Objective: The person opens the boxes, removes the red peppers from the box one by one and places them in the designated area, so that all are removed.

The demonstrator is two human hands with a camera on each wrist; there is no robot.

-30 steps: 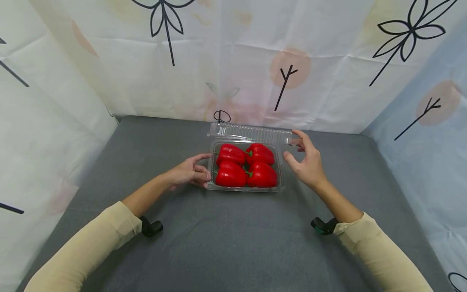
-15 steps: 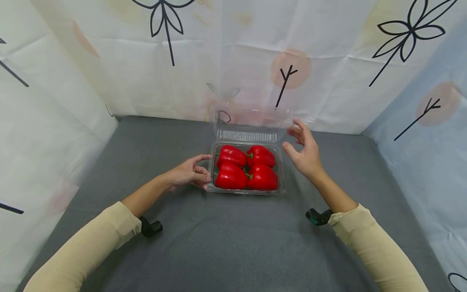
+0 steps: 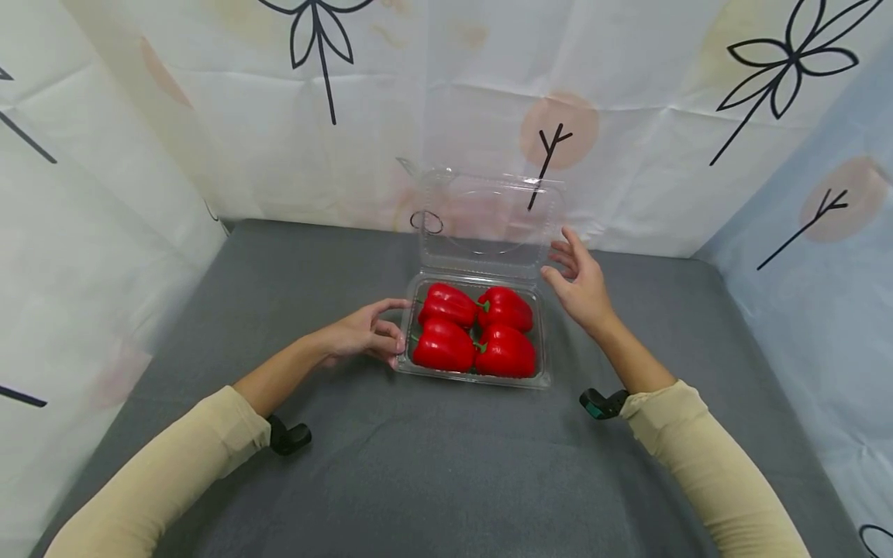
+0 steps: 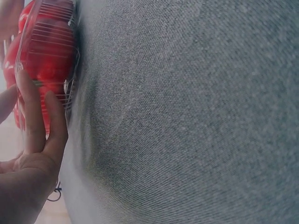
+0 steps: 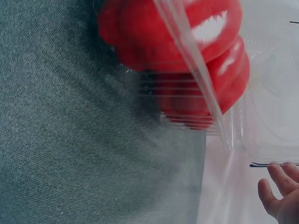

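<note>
A clear plastic clamshell box [image 3: 474, 380] sits on the grey cloth with its hinged lid [image 3: 491, 221] raised at the back. Inside lie several red bell peppers [image 3: 443, 345] with green stems, also seen through the ribbed wall in both wrist views. My left hand [image 3: 363, 333] is at the box's left side; in the left wrist view, nearly straight fingers [image 4: 32, 112] rest against the outer wall. My right hand [image 3: 582, 287] is beside the lid's right edge, fingers spread and holding nothing. In the right wrist view, its fingertips [image 5: 275, 173] are at the lid's edge; contact is hard to tell.
Grey cloth [image 3: 432, 465] covers the table around the box. A pale patterned curtain [image 3: 279, 155] stands right behind the raised lid, with more curtain at both sides. A dark wrist device [image 3: 603, 404] sits on each forearm.
The lid has swung from low over the rear of the box to upright. The right hand followed it slightly upward. The box has turned slightly and shifted nearer; the left hand stays at its side.
</note>
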